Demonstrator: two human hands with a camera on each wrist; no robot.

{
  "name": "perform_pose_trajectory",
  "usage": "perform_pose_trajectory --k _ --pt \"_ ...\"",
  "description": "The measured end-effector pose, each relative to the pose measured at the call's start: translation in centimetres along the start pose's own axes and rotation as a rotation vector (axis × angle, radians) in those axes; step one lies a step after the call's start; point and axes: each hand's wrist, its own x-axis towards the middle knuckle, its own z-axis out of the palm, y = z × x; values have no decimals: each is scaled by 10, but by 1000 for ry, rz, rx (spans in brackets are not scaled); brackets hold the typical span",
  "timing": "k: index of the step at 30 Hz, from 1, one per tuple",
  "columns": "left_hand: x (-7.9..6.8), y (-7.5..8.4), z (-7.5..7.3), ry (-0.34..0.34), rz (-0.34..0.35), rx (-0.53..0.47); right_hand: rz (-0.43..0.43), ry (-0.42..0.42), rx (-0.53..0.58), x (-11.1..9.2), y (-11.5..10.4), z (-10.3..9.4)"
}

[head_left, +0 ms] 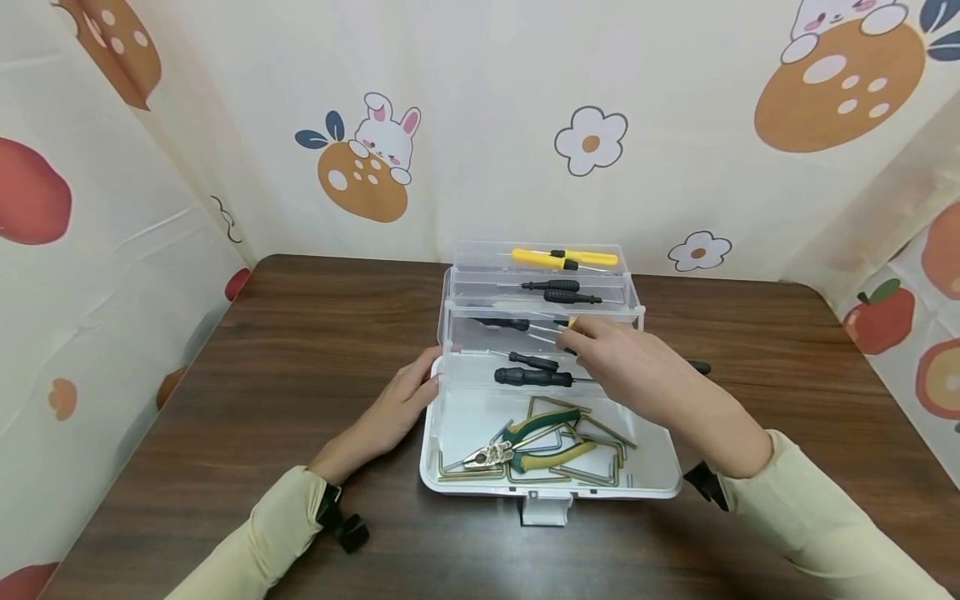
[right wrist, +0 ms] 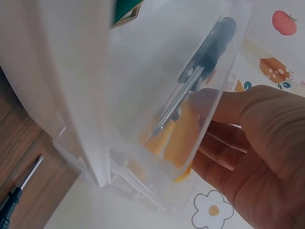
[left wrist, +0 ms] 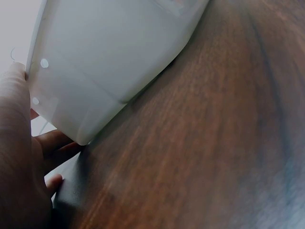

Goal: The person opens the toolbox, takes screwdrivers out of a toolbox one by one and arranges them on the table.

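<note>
A white toolbox [head_left: 656, 475] with clear tiered trays [head_left: 480, 300] lies opened out on the table. My left hand [head_left: 396, 400] holds its left side near the back corner, thumb along the rim in the left wrist view and fingers bent round the corner. My right hand [head_left: 626, 362] reaches over the lower clear tray, pinching a yellow screwdriver [head_left: 572, 321] at the fingertips. In the right wrist view, the thumb [right wrist: 228, 107] overlaps the tray wall, with yellow handles [right wrist: 183, 138] and a dark-handled screwdriver [right wrist: 219, 40] showing through the plastic.
Pliers with green and yellow handles [head_left: 551, 418] lie on several hex keys [head_left: 600, 475] in the box. Black screwdrivers [head_left: 532, 377] and yellow screwdrivers [head_left: 588, 257] fill the tiers. Another dark screwdriver [right wrist: 9, 202] lies on the table right of the box. A patterned curtain [head_left: 495, 125] hangs behind.
</note>
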Motion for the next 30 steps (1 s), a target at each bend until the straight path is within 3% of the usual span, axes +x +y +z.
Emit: perform_pose_trajectory --k 7,15,30 --pt "1 1 -1 -6 -5 2 16 42 -48 -12 0 -11" --pt "0 2 -1 -1 -1 0 33 195 -6 -41 14 -20" --pt "1 -2 -1 -6 19 8 175 352 -6 -92 49 -6"
